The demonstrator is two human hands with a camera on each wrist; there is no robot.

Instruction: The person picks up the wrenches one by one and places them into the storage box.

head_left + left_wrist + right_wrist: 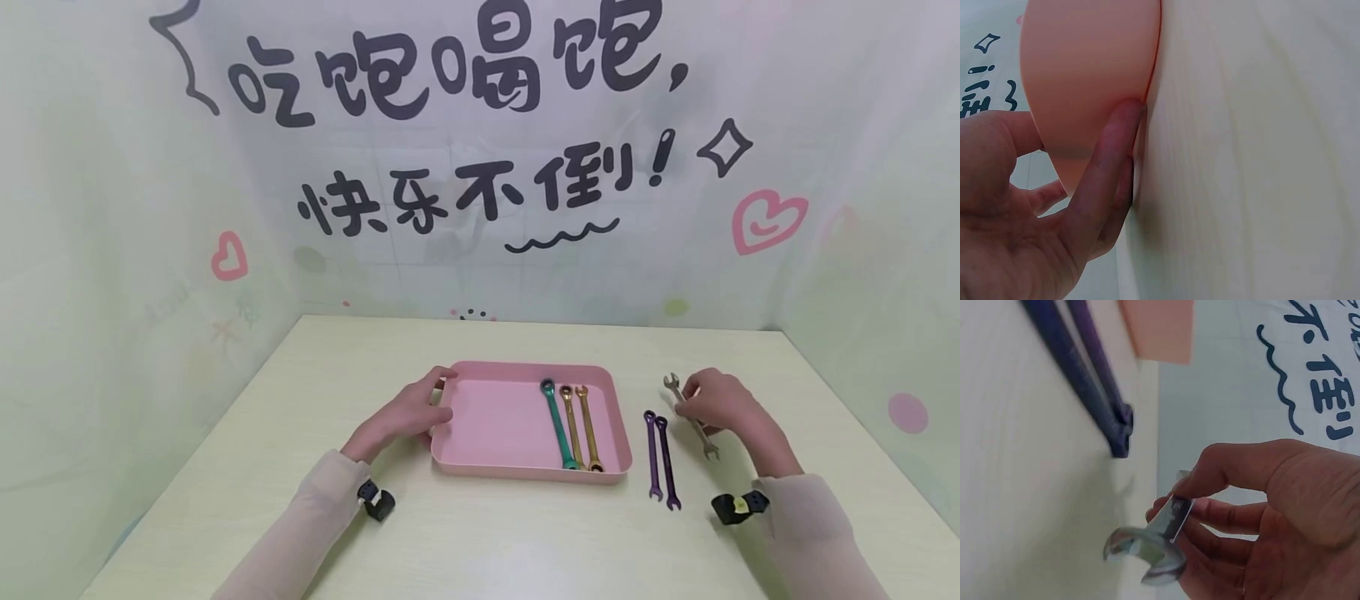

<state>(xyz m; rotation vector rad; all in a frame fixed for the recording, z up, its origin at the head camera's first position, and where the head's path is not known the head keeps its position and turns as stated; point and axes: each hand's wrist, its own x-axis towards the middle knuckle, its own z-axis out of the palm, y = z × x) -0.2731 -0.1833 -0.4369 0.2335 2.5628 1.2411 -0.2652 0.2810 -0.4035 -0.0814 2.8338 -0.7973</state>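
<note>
My left hand (408,410) grips the left wall of a pink rectangular tray (487,421), with the thumb over the rim; in the left wrist view, fingers (1110,147) lie along its outer wall, low by the table. Inside the tray, toward its right, lie a green wrench (558,423) and two gold wrenches (573,425). To the right of the tray, my right hand (723,402) pinches a silver double open-end wrench (703,439) between thumb and fingers. One of its open jaws faces the camera in the right wrist view. Two purple wrenches (653,454) lie side by side between tray and right hand.
A pale wood-grain table (480,533) carries everything. Its back edge meets a printed white curtain (420,275) with dark lettering, and similar curtains stand at both sides. Each wrist wears a small black camera mount (738,506).
</note>
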